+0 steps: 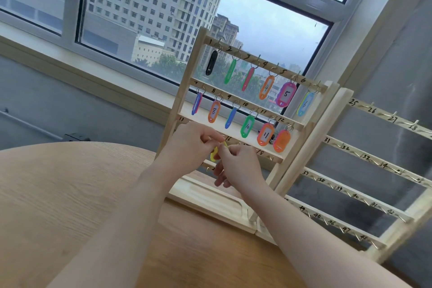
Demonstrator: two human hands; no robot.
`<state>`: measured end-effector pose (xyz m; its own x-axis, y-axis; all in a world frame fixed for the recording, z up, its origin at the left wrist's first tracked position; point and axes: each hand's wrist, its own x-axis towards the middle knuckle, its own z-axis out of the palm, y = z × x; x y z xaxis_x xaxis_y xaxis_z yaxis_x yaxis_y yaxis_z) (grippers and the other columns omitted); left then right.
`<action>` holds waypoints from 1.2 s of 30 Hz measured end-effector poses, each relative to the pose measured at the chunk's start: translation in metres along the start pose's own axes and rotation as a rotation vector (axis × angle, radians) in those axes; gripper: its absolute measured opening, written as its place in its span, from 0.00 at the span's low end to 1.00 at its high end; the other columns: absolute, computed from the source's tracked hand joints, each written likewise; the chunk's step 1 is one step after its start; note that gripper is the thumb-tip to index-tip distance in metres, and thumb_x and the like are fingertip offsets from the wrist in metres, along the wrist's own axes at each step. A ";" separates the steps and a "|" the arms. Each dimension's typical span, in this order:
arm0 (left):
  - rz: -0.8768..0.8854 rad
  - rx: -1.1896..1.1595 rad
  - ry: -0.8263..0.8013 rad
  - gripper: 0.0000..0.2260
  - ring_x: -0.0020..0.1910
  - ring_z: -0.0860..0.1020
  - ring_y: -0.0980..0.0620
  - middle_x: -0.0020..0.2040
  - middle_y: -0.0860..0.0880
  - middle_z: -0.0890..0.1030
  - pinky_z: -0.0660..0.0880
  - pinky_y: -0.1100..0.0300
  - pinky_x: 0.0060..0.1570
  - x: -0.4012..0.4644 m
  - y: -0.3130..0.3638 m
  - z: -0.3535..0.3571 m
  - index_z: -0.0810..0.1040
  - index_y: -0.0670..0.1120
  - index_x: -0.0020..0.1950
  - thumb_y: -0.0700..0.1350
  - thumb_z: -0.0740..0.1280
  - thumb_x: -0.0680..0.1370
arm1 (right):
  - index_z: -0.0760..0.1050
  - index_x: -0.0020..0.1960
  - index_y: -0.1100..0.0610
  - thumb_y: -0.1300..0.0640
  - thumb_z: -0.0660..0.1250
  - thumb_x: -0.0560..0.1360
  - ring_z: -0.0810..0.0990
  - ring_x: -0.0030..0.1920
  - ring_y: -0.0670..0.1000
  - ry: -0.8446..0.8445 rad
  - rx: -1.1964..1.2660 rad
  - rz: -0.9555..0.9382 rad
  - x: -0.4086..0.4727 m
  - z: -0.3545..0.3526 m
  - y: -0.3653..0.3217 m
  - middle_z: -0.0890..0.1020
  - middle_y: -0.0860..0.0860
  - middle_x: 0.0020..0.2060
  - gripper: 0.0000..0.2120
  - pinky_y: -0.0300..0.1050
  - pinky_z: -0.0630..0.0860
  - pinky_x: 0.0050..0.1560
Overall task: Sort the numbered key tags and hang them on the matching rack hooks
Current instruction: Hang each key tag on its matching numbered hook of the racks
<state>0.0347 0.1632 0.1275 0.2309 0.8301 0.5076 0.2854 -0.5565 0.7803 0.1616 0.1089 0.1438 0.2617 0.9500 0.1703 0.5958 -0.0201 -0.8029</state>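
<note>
**Yellow tag in both hands at row three: light, slick, hold it by the body**

Both your hands are up at the left rack [289, 172], about 8 o'clock from its centre, in front of the third bar. Your left hand [187, 147] has fingers curled and pinches the yellow tag [214, 155] from 9 o'clock. Your right hand [238, 166] pinches it from 3 o'clock, fingertips meeting the left's. Only a sliver of the yellow tag shows between them; its number and ring are hidden, so I can't tell which hook it's for.

Handling, judged from its neighbours like the tag marked 5 [286, 94]:
- Thin plastic shell, near weightless. No grip force needed.
- Stiff body, smooth faces. It'll likely slip or spin if you pinch the flat sides hard.
- The split ring at the top swings loose. That's the part that goes over the hook.

Suggest: hold the body by its edges with one hand, steady the ring with the other, present the ring square to the hook.

Rows one and two are filled, 1 through 12. Right rack [383, 161], at 3 o'clock, shows bare hooks. Both stand on the table [70, 194].
</note>
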 end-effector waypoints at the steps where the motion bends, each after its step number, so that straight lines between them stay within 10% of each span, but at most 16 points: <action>1: 0.005 0.005 0.004 0.09 0.35 0.76 0.69 0.37 0.60 0.81 0.70 0.69 0.38 0.000 0.000 0.000 0.87 0.54 0.53 0.43 0.68 0.81 | 0.79 0.43 0.62 0.53 0.59 0.84 0.80 0.24 0.52 0.000 -0.002 -0.001 -0.001 0.000 0.000 0.81 0.52 0.25 0.18 0.38 0.70 0.23; 10: 0.003 0.012 0.049 0.09 0.37 0.79 0.55 0.37 0.52 0.82 0.77 0.61 0.41 0.002 -0.007 0.002 0.84 0.57 0.56 0.46 0.68 0.80 | 0.80 0.43 0.63 0.49 0.59 0.84 0.81 0.25 0.53 -0.044 0.028 0.014 -0.008 -0.003 0.007 0.80 0.52 0.25 0.21 0.38 0.71 0.24; 24: 0.008 0.075 0.022 0.05 0.34 0.78 0.62 0.35 0.55 0.81 0.70 0.66 0.36 0.000 -0.006 0.003 0.81 0.55 0.51 0.45 0.70 0.79 | 0.81 0.45 0.61 0.50 0.61 0.83 0.81 0.28 0.52 -0.140 0.005 0.090 -0.029 -0.012 0.024 0.81 0.52 0.29 0.18 0.40 0.72 0.26; 36: -0.089 0.299 -0.217 0.06 0.38 0.78 0.56 0.39 0.56 0.80 0.77 0.55 0.41 -0.056 0.022 0.038 0.74 0.56 0.45 0.52 0.71 0.77 | 0.79 0.40 0.60 0.53 0.64 0.81 0.75 0.24 0.49 -0.138 -0.232 0.172 -0.142 -0.144 0.084 0.81 0.50 0.29 0.14 0.39 0.71 0.29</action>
<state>0.0637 0.1029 0.1026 0.3755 0.8666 0.3286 0.5646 -0.4950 0.6605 0.2838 -0.0730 0.1340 0.2775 0.9595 -0.0488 0.7128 -0.2397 -0.6591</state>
